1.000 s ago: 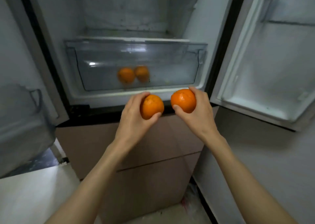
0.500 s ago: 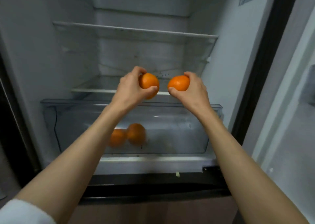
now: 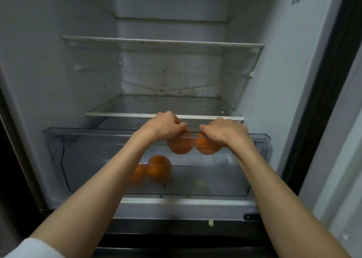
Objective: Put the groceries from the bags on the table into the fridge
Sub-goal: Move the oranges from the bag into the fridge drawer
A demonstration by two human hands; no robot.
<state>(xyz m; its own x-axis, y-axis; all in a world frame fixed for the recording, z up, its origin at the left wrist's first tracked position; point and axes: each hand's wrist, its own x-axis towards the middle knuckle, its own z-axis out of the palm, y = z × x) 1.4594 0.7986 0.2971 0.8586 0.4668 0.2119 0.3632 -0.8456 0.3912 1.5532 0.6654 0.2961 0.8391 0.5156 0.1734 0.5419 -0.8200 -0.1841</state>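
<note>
Both my hands reach over the front rim of the clear crisper drawer (image 3: 78,159) at the bottom of the open fridge. My left hand (image 3: 162,125) grips an orange (image 3: 179,147) from above, just inside the drawer. Beside it, my right hand (image 3: 225,130) grips a second orange (image 3: 206,148) the same way. Both held oranges show through the drawer's clear front wall, side by side. Two more oranges lie on the drawer floor lower left: one (image 3: 159,168) in front, another (image 3: 139,174) partly behind my left forearm.
Above the drawer a glass shelf (image 3: 125,114) juts forward close to my knuckles, with a second shelf (image 3: 156,42) higher up; both are bare. The fridge's right wall (image 3: 293,81) and dark door frame (image 3: 323,100) stand to the right.
Both hands dropped with their oranges from above the shelf edge down into the drawer's opening. My view moved closer to the fridge.
</note>
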